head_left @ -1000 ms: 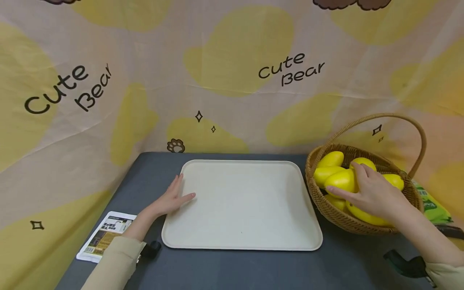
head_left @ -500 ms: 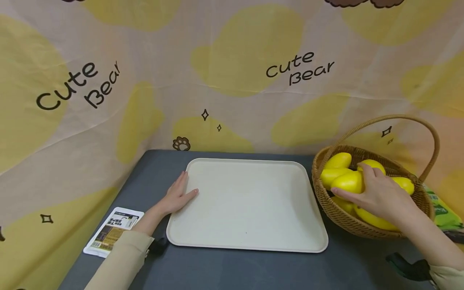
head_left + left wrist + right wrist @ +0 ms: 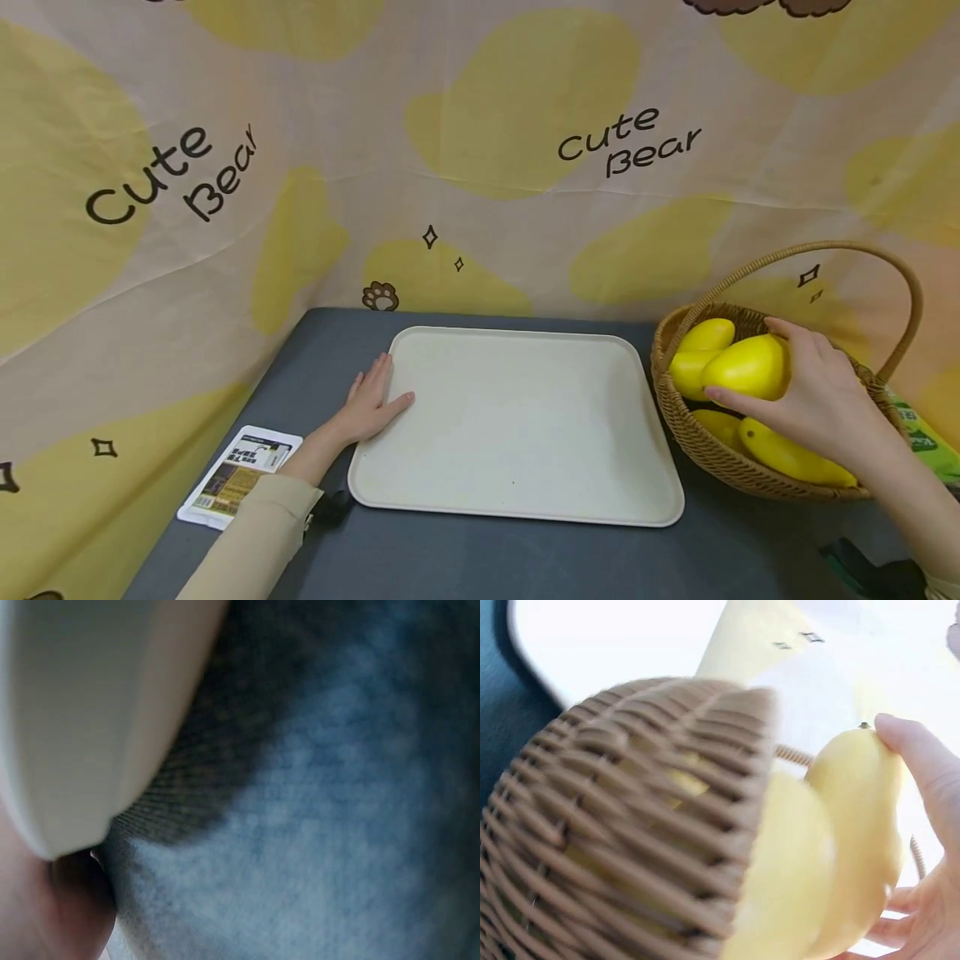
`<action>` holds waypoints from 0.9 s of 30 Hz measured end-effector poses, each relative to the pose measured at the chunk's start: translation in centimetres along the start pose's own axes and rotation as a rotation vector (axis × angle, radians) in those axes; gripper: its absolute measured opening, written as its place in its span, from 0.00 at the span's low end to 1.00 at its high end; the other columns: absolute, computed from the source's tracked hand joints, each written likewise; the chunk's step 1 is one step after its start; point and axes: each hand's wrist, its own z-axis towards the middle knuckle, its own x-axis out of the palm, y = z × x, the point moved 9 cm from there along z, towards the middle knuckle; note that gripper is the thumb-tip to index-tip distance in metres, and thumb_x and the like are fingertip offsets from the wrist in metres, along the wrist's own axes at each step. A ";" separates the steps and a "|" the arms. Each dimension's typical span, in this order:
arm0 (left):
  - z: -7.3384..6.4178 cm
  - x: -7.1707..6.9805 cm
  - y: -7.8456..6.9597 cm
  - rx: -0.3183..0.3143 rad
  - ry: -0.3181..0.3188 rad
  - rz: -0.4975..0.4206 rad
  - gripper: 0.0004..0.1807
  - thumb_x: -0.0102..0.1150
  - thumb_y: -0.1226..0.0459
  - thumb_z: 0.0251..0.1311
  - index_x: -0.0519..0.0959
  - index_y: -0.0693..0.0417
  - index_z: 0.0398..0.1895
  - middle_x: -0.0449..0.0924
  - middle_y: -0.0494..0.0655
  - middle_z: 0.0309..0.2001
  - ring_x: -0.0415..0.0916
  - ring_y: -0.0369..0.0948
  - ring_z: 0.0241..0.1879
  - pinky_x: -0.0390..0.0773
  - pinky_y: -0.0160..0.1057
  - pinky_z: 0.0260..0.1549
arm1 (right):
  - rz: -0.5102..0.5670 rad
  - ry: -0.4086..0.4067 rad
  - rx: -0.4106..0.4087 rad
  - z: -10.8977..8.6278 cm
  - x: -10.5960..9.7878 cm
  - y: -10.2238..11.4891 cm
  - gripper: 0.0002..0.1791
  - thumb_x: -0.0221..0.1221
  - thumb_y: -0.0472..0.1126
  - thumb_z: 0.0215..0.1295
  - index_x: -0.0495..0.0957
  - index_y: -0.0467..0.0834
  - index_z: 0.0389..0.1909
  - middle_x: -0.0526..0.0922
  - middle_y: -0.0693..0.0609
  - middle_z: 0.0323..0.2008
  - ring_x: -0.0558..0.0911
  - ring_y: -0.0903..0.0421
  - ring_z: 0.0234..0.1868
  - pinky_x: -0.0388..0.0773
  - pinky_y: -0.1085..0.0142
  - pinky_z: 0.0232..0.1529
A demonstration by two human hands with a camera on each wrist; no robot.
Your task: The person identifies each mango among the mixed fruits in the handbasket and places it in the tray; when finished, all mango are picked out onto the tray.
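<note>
My right hand grips a yellow mango between thumb and fingers, just above the other fruit in the wicker basket. In the right wrist view the same mango shows a small dark stem end close to the thumb. More mangoes lie in the basket below and behind it. Across the table, my left hand rests on the left rim of a white tray, its fingers straight and thumb spread over the surface. The left wrist view is mostly the blurred tray edge and dark tabletop.
A white printed packet lies left of the tray, beside the left forearm. The basket's tall arched handle rises close to the right hand. Behind the basket sits a green package. A patterned cloth hangs along the table's back.
My right hand has lifted a mango off the pile and moved slightly right with it. The left hand has stayed on the tray rim. The head view has shifted a little.
</note>
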 end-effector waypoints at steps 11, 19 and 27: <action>0.0 0.2 0.5 0.002 0.012 0.016 0.52 0.53 0.46 0.65 0.41 0.73 0.74 0.36 0.68 0.76 0.33 0.59 0.75 0.31 0.62 0.68 | 0.216 -0.026 -0.104 -1.8 0.0 5.6 0.54 0.78 0.52 0.43 0.60 0.38 0.68 0.66 0.37 0.59 0.67 0.40 0.53 0.68 0.68 0.43; 0.0 0.0 0.5 -0.006 0.026 -0.014 0.53 0.57 0.47 0.63 0.41 0.72 0.74 0.37 0.67 0.76 0.34 0.58 0.75 0.31 0.61 0.68 | 0.327 0.055 -0.222 -0.5 5.0 10.9 0.54 0.77 0.55 0.43 0.60 0.43 0.69 0.65 0.42 0.63 0.66 0.42 0.58 0.69 0.48 0.49; 0.0 0.0 0.7 -0.033 0.047 -0.021 0.54 0.58 0.47 0.62 0.40 0.71 0.75 0.36 0.65 0.76 0.34 0.56 0.76 0.31 0.60 0.68 | 0.389 0.112 -0.274 1.8 11.8 14.1 0.55 0.76 0.57 0.42 0.61 0.42 0.69 0.67 0.45 0.63 0.66 0.45 0.61 0.68 0.46 0.54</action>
